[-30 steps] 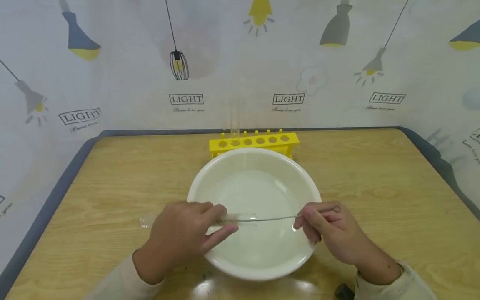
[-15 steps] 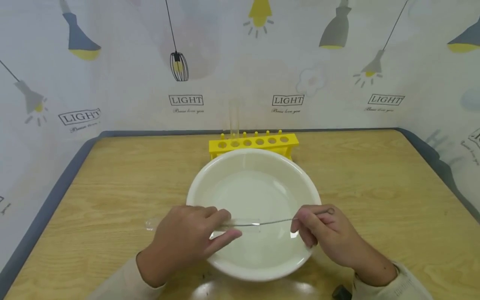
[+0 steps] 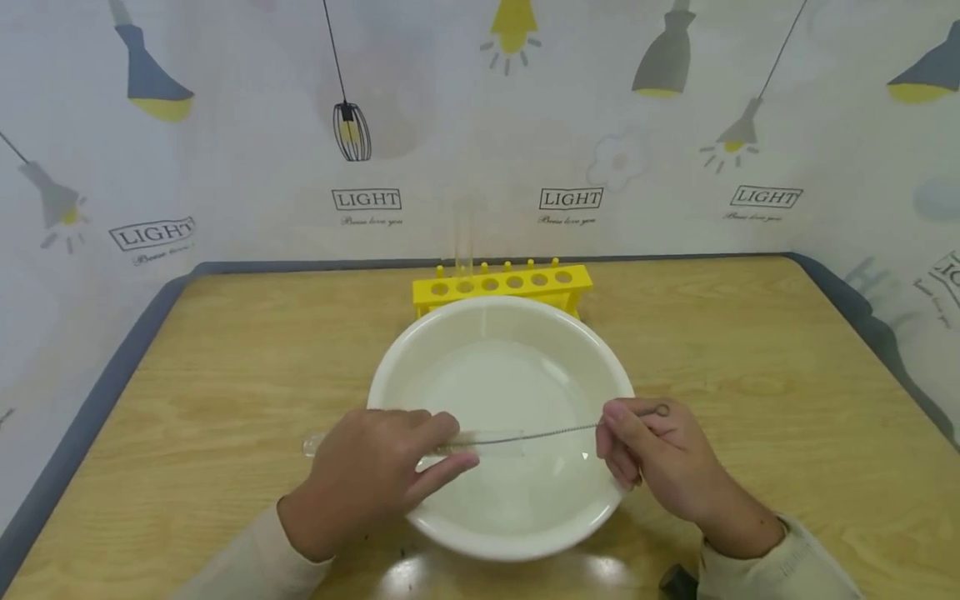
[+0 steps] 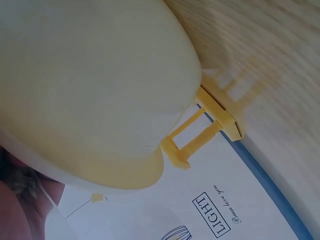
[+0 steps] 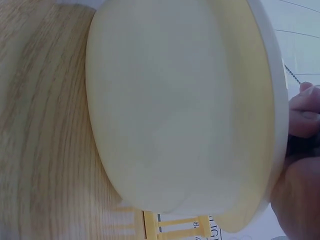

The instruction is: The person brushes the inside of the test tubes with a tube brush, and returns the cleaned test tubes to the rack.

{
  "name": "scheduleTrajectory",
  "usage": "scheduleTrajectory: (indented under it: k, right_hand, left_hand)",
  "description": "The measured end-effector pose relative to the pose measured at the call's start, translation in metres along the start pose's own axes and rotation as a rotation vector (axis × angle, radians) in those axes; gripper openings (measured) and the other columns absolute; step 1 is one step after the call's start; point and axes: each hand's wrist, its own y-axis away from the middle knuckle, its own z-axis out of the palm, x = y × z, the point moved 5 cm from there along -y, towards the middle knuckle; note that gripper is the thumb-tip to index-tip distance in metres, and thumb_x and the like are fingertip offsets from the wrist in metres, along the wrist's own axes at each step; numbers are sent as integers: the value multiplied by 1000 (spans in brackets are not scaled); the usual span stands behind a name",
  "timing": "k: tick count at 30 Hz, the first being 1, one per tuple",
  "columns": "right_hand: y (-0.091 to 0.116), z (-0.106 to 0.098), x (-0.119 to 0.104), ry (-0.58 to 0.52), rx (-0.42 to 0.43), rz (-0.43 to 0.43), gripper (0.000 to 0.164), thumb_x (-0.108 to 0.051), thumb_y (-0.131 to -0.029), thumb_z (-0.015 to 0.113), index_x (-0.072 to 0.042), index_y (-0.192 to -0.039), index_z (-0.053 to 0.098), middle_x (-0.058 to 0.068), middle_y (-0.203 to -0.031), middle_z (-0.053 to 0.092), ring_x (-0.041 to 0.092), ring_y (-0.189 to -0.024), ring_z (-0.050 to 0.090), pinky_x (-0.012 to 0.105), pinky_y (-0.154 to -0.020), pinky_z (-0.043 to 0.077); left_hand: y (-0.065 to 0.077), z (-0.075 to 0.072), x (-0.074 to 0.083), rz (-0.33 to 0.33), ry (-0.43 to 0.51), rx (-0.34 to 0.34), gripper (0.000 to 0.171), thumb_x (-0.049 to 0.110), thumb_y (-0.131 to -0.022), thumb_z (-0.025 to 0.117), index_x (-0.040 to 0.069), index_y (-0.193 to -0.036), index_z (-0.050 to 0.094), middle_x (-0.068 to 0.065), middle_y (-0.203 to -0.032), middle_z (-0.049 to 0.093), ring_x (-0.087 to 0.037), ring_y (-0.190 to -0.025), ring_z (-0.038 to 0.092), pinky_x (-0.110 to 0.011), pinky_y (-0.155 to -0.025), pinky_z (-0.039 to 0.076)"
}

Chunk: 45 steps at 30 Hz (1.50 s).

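Note:
In the head view, my left hand (image 3: 375,458) grips a clear glass test tube (image 3: 506,448), held almost level over a cream basin (image 3: 386,367). The tube's rounded end pokes out left of the hand, while its mouth points right. A test tube brush, with a twisted wire handle (image 3: 558,431), runs into that mouth. My right hand (image 3: 663,462) pinches the handle near its looped end, above the basin's right rim. Greyish bristles (image 4: 22,182) show inside the tube in the left wrist view; the left fingers hide much of them in the head view.
Behind the basin stands a yellow test tube rack (image 3: 498,286) with another clear test tube (image 3: 464,242) upright in it. A small dark object (image 3: 678,582) lies by the right sleeve. A printed wall covering (image 3: 480,133) borders the table's back.
My right hand moved left with the brush handle, then slightly back right and up. The test tube and my left hand have shifted a little to the right.

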Motion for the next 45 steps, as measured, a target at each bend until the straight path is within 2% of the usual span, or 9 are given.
scheduleTrajectory:
  k: [7, 17, 24, 30, 33, 38, 42, 45]
  right_hand:
    - [0, -2, -1, 45, -3, -10, 43, 10, -103, 33, -3, -70, 57, 9, -47, 38, 16, -40, 39, 26, -38, 38]
    - [-1, -5, 1, -41, -11, -79, 43, 13, -102, 32, 1, -65, 50, 10, -53, 37, 18, -42, 38, 27, -38, 36]
    - [-3, -8, -1, 0, 8, -28, 45, 11, -103, 31, -3, -64, 49, 9, -53, 37, 18, -42, 38, 27, -39, 37]
    - [-4, -14, -1, 5, 43, -30, 45, 9, -104, 30, -3, -65, 49, 8, -54, 38, 20, -42, 38, 27, -38, 37]
    - [-4, -15, 1, -47, 61, -74, 44, 12, -103, 29, 0, -66, 49, 8, -55, 38, 19, -43, 37, 27, -38, 34]
    - [-4, -19, 6, -198, 92, -146, 41, 18, -100, 26, 6, -69, 49, 10, -56, 37, 19, -43, 31, 30, -37, 28]
    - [-3, -22, 5, -216, 117, -141, 43, 16, -101, 25, 4, -68, 49, 10, -56, 38, 20, -43, 30, 31, -38, 26]
    - [-5, -24, 4, -231, 117, -178, 43, 16, -101, 24, 4, -66, 47, 10, -56, 38, 20, -43, 31, 30, -38, 26]
  left_hand:
    - [-1, -3, -2, -10, 15, -50, 51, 59, -104, 31, 21, -80, 55, 15, -57, 39, 1, -48, 33, -16, -44, 20]
    - [-3, -6, -7, 14, 14, 6, 49, 58, -104, 34, 22, -78, 54, 16, -53, 38, 3, -46, 28, -14, -43, 15]
    - [-2, -6, -11, 32, -10, 44, 50, 58, -104, 34, 21, -76, 51, 14, -53, 31, 3, -47, 21, -14, -44, 11]
    - [-2, -9, -17, 18, -31, 36, 50, 59, -104, 33, 21, -77, 52, 14, -53, 32, 2, -47, 23, -15, -43, 15]
    - [-2, -9, -18, 19, -37, 42, 50, 58, -104, 33, 21, -76, 51, 14, -52, 31, 2, -47, 22, -16, -43, 14]
    - [-4, -11, -20, 19, -34, 47, 51, 58, -104, 33, 20, -74, 48, 13, -53, 27, 1, -48, 20, -16, -44, 11]
    - [-3, -13, -22, 15, -34, 48, 50, 58, -104, 34, 20, -75, 49, 14, -53, 28, 2, -48, 20, -15, -44, 11]
    - [-2, -16, -25, 5, -40, 50, 50, 58, -104, 34, 21, -76, 51, 14, -53, 31, 2, -48, 22, -16, -43, 13]
